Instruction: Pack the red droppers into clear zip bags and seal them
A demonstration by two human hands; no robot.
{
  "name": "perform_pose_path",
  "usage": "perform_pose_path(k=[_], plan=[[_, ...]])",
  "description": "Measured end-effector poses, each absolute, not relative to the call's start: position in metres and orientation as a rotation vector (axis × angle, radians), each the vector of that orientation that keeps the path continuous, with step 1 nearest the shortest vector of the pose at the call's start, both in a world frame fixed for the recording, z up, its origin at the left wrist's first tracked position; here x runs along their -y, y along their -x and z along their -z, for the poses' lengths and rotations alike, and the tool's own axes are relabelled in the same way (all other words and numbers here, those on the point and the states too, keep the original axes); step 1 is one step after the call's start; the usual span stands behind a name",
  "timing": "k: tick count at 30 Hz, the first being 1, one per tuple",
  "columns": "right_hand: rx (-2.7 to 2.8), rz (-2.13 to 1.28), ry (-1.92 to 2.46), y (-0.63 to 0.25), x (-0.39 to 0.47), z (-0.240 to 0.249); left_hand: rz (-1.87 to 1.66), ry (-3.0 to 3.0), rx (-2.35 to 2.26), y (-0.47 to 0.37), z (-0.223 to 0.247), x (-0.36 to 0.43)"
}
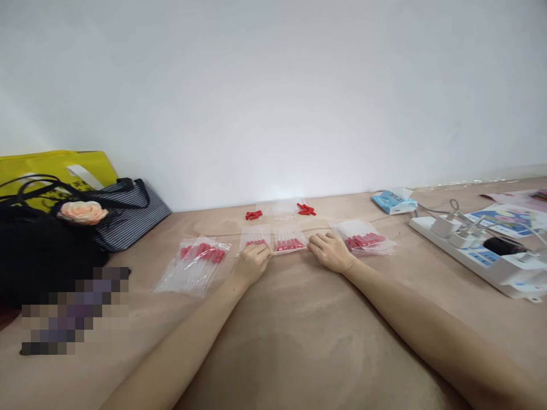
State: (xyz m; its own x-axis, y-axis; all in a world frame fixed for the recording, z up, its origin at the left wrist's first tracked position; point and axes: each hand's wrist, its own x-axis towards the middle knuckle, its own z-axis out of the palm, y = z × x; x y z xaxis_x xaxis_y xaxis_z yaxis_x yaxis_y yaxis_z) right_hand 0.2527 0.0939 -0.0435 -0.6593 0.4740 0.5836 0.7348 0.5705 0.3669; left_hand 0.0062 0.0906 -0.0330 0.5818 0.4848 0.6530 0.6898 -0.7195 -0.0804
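Looking down at a brown tabletop (pixel 277 341) against a pale wall (pixel 273 102). Got the middle bag (pixel 289 233), clear plastic, lying flat between both hands, with a row of red-ended sticks (pixel 290 244) inside, red ends toward the near edge. Got the left hand (pixel 255 263) curled up tight, pinching the near left corner of it. Got the right hand (pixel 329 251) at the near right corner, with fingers bent close together, but honestly can't tell whether gripping the plastic or just touching it.

Also got a second bag (pixel 256 232) just left, partly hidden by the left hand, plus a left stack (pixel 192 267) of filled bags farther out and a right stack (pixel 363 239) just beside the right hand. Near the wall, past the middle bag, see some pale sticks (pixel 284 211) between two little heaps of red pieces (pixel 253 215). Off to the right, see a blue packet (pixel 394 202) and a white power strip (pixel 461 256) loaded with plugs (pixel 447 226). Over left, see a striped bag (pixel 128 225), a yellow bag (pixel 96 164) and a peach flower (pixel 83 212).
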Motion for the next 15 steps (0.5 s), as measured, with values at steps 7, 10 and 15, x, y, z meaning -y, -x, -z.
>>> perform_pose_path(k=[7, 10, 15], plan=[[2.479, 0.666, 1.022, -0.24, -0.093, 0.037, 0.789, 2.577, 1.051, -0.021, 0.026, -0.077], [2.507, 0.398, 1.176, -0.243, -0.094, 0.02, 0.544, 2.692, 1.104, -0.026, 0.026, -0.075], [2.124, -0.005, 2.025, -0.299, -0.109, -0.016, 0.234, 2.788, 1.295, -0.026, 0.022, -0.078]])
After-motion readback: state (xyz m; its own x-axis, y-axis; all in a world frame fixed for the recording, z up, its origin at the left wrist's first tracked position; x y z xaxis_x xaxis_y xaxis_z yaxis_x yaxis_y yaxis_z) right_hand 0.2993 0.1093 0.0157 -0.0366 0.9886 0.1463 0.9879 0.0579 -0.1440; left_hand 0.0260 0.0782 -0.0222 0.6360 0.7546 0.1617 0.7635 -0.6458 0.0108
